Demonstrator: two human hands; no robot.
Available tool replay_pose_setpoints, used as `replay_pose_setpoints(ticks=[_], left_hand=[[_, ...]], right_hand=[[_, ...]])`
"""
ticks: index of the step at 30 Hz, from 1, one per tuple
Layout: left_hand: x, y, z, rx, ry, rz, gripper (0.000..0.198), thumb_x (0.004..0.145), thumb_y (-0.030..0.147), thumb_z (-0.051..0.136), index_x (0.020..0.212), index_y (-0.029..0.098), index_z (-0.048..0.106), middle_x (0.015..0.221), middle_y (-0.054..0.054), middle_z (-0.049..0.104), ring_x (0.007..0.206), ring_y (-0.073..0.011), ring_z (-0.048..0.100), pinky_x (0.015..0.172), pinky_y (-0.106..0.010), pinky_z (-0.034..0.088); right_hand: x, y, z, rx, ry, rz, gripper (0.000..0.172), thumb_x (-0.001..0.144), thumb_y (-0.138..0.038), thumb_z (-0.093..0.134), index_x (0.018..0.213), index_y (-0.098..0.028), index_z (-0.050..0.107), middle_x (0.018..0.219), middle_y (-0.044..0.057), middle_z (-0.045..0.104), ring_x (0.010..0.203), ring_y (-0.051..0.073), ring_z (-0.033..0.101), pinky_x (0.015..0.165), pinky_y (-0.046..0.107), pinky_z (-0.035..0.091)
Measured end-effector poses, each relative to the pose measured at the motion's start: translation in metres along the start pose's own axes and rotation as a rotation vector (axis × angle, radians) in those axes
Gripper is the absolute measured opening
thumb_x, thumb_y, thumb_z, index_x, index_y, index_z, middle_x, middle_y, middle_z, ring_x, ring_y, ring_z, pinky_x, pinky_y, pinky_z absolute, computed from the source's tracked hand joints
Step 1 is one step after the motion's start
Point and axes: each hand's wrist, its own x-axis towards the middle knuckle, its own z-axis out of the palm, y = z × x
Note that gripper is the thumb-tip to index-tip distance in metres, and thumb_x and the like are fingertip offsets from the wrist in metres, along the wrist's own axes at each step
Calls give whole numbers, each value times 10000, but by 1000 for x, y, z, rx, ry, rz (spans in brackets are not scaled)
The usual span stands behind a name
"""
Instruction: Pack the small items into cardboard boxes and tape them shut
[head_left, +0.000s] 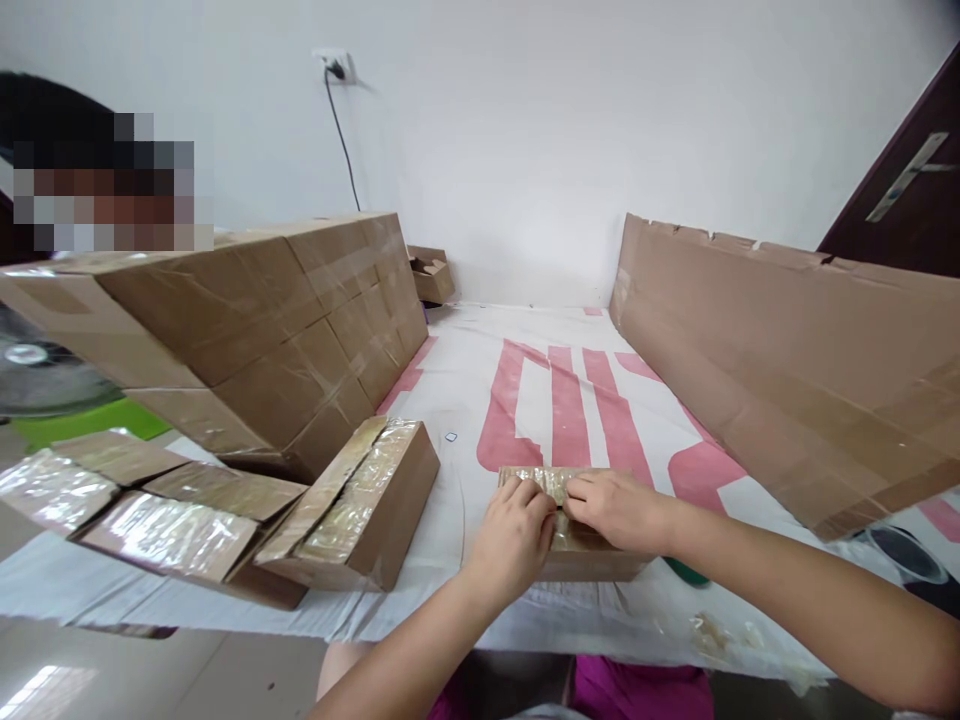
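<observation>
Head view of a packing desk [525, 400] covered with a white sheet printed in pink. At the near edge, centre, lies a small carton [592, 565], its top sealed with glossy tape [534, 478]. Both of the person's hands rest on that top. The left hand [514, 535] is narrow, its fingers curled and their tips on the tape. The right hand [619, 510] lies just beside it, its fingers bent and pressed on the same strip, and the two hands' fingertips nearly meet. Whether either hand pinches the tape or only presses it cannot be told.

Left of the carton, a group of taped cartons [360, 510] lies flat or tilted. Behind them stands a long stack of cartons [300, 310]. A tall cardboard sheet [787, 370] runs along the right side. A small open box [431, 272] sits by the far wall, below a wall socket [334, 62] with a black cable [343, 140]. A green object [686, 572] shows just under the right wrist.
</observation>
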Motion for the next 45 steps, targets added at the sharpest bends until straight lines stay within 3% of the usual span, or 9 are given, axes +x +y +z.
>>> replay_pose_setpoints(ticks=[6,17,23,27,32,35,38,42,45], left_hand=[[0,-3,4,58,-107,17,159,908,172,523,848,191,669,858,-57,583,834,-214,516,770,-376,472],[-1,-3,4,167,-193,66,237,942,217,456,807,172,645,847,-76,567,818,-237,501,750,-409,447],[0,-1,8,183,-181,90,214,935,218,470,802,174,631,849,-75,565,814,-238,504,742,-403,443],[4,-1,11,201,-164,76,206,926,206,482,788,173,631,837,-71,563,809,-239,510,739,-400,432],[7,2,12,213,-175,94,218,929,198,475,775,170,627,824,-70,562,805,-245,516,728,-400,420],[5,3,11,212,-156,98,219,939,200,462,787,173,617,837,-65,558,790,-234,516,721,-387,416],[1,0,10,205,-146,88,226,946,200,444,799,180,614,847,-60,556,784,-225,520,732,-379,420],[-1,-10,9,215,-150,48,243,946,181,428,795,174,619,831,-59,558,775,-220,532,738,-377,432],[3,-10,11,226,-151,43,247,945,195,434,782,176,618,815,-62,565,771,-229,532,733,-386,433]], right_hand=[[-5,-3,1,-139,-34,-47,99,860,-138,510,883,-136,607,845,86,628,772,202,554,679,328,424],[-33,-3,-9,7,-1,-77,109,826,-122,500,859,-174,589,879,66,606,861,206,500,832,365,418],[-84,-3,-20,283,-20,87,154,762,-54,469,761,-206,501,798,26,553,750,170,492,693,298,427],[-116,-2,-15,394,166,316,114,869,-125,441,861,-211,516,863,49,589,784,182,545,690,310,460],[-88,-9,7,360,414,233,353,934,-169,436,1285,-194,467,1229,132,599,1155,235,522,969,434,444],[-59,-9,19,411,418,59,256,954,-169,382,1047,-187,620,1004,92,681,1003,204,581,923,402,462],[-63,3,20,512,392,-12,352,983,-209,316,827,-193,631,791,58,657,807,174,579,804,351,480],[-126,29,12,583,429,273,336,991,-319,352,847,-200,632,837,78,654,831,195,581,777,352,471],[-178,28,22,718,278,585,264,936,-370,472,832,-209,654,841,62,674,808,198,611,767,340,479]])
